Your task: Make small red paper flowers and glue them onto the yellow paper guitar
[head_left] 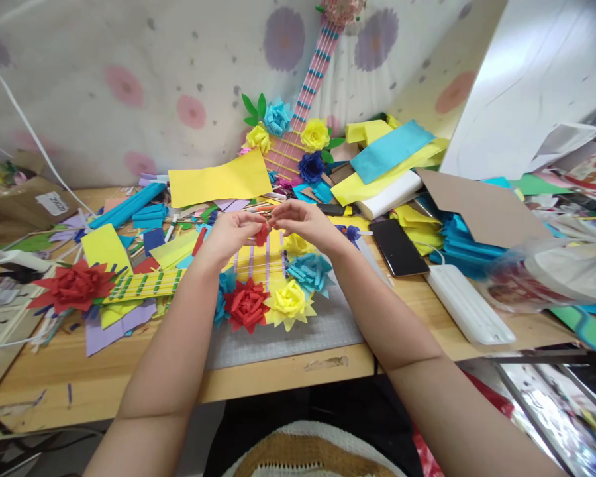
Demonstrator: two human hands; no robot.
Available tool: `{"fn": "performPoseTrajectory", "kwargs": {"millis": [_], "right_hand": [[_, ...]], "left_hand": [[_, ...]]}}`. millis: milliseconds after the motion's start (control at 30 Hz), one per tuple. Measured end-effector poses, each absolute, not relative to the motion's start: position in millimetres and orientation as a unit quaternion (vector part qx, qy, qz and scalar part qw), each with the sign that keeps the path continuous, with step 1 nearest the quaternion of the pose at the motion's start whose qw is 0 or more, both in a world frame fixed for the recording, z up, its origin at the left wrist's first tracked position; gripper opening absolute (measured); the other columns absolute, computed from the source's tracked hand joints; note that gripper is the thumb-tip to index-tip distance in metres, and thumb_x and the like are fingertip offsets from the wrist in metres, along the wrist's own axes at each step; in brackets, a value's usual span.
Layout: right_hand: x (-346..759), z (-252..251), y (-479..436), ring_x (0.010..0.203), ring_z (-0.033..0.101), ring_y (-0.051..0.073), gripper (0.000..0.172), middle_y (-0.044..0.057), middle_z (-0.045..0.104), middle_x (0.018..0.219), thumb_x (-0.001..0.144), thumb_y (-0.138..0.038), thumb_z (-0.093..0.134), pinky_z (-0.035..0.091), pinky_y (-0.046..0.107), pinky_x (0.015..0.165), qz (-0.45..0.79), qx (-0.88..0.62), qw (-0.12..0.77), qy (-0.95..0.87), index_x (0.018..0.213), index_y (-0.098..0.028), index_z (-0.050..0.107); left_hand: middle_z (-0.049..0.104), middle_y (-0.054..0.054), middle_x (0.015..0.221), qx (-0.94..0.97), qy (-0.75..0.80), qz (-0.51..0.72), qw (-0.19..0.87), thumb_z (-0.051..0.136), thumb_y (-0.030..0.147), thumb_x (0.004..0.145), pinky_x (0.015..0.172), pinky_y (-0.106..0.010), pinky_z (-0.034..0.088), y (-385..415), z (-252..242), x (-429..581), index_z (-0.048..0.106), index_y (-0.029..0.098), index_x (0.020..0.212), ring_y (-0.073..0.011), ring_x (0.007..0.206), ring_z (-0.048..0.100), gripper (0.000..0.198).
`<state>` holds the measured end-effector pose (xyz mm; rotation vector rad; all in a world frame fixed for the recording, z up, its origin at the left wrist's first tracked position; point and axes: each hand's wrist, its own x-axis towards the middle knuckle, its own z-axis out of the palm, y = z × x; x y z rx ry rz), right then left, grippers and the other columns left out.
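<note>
Seemingly mid-fold, the left hand (231, 233) and right hand (305, 222) together pinched a red paper (261, 234) just above the guitar (258, 264) on the table (278, 372); several flowers (247, 305) sat finished on it, while this piece looked unfinished.

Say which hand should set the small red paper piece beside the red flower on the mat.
Left, probably. Both pinch the small red folded paper piece, but the left hand hangs nearer the red paper flower than the right hand.
</note>
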<state>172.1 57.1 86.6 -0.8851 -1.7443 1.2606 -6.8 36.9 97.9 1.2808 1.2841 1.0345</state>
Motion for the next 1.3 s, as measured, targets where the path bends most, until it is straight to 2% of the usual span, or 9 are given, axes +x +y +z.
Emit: {"fn": "performPoseTrajectory", "kwargs": {"millis": [100,167,333,533,633,800,967,1167,1300], "right_hand": [[165.7,83.0,57.5,0.081,0.065,0.014,0.023,0.005,0.069,0.092,0.078,-0.036,0.063,0.053,0.026,0.068,0.523,-0.399,0.395,-0.642,0.09,-0.017,0.059],[160.9,79.8,57.5,0.079,0.066,0.013,0.025,0.004,0.069,0.09,0.078,-0.038,0.064,0.053,0.024,0.067,0.548,-0.392,0.373,-0.638,0.091,-0.017,0.06],[155.1,74.9,60.3,0.065,0.066,0.011,0.017,0.001,0.069,0.073,0.073,-0.025,0.07,0.053,0.022,0.061,0.588,-0.437,0.362,-0.576,0.082,-0.016,0.058],[156.5,77.6,62.2,0.056,0.063,0.011,0.021,-0.002,0.065,0.058,0.065,-0.008,0.072,0.052,0.021,0.055,0.588,-0.452,0.378,-0.554,0.074,-0.015,0.054],[155.4,80.2,60.4,0.053,0.062,0.011,0.025,-0.004,0.063,0.054,0.064,-0.005,0.071,0.051,0.021,0.052,0.571,-0.463,0.375,-0.564,0.076,-0.016,0.052],[154.9,83.2,57.5,0.056,0.065,0.013,0.029,-0.002,0.064,0.055,0.063,-0.009,0.075,0.052,0.021,0.051,0.546,-0.488,0.354,-0.582,0.077,-0.017,0.051],[156.7,83.4,54.3,0.061,0.066,0.012,0.021,0.003,0.069,0.066,0.075,-0.025,0.07,0.05,0.018,0.049,0.536,-0.476,0.33,-0.613,0.068,-0.015,0.053],[155.1,84.3,52.7,0.065,0.066,0.011,0.014,0.002,0.068,0.067,0.077,-0.017,0.066,0.051,0.017,0.051,0.558,-0.469,0.333,-0.599,0.073,-0.015,0.053],[154.2,84.2,52.6,0.061,0.065,0.011,0.017,-0.001,0.065,0.062,0.075,-0.012,0.067,0.051,0.019,0.053,0.572,-0.463,0.336,-0.587,0.075,-0.016,0.05]], "left_hand": [[0.071,-0.005,0.074,0.54,0.528,0.484,0.442,0.069,0.025,0.065,0.071,-0.03,0.054,38.6,96.0,-4.3,0.069,0.015,0.08,-0.0171,0.071,0.067,0.017],[0.071,-0.004,0.074,0.552,0.532,0.493,0.41,0.068,0.024,0.066,0.073,-0.029,0.052,40.0,94.7,-3.0,0.069,0.015,0.079,-0.0173,0.074,0.066,0.016],[0.068,-0.003,0.068,0.559,0.538,0.48,0.41,0.066,0.022,0.066,0.072,-0.028,0.051,42.4,90.3,0.5,0.069,0.014,0.078,-0.0168,0.072,0.065,0.015],[0.065,-0.001,0.061,0.549,0.536,0.463,0.444,0.066,0.023,0.069,0.067,-0.029,0.053,41.8,85.5,6.2,0.067,0.014,0.086,-0.0136,0.06,0.063,0.019],[0.066,-0.001,0.064,0.534,0.55,0.456,0.453,0.069,0.026,0.068,0.062,-0.029,0.054,38.5,88.1,8.0,0.062,0.015,0.088,-0.0143,0.061,0.064,0.024],[0.063,0.001,0.059,0.541,0.571,0.44,0.433,0.076,0.021,0.061,0.055,-0.028,0.055,38.5,89.3,4.5,0.055,0.015,0.08,-0.0151,0.056,0.065,0.029],[0.061,0.004,0.054,0.529,0.566,0.478,0.414,0.074,0.017,0.06,0.054,-0.03,0.056,44.7,82.7,-1.2,0.048,0.017,0.079,-0.0161,0.051,0.065,0.033],[0.061,0.006,0.056,0.502,0.556,0.499,0.436,0.072,0.01,0.058,0.056,-0.032,0.057,43.0,85.2,1.4,0.041,0.019,0.082,-0.0153,0.053,0.065,0.04],[0.061,0.007,0.056,0.487,0.554,0.507,0.445,0.071,0.007,0.058,0.057,-0.034,0.058,43.0,86.5,4.2,0.039,0.019,0.083,-0.0147,0.052,0.064,0.042]]}}
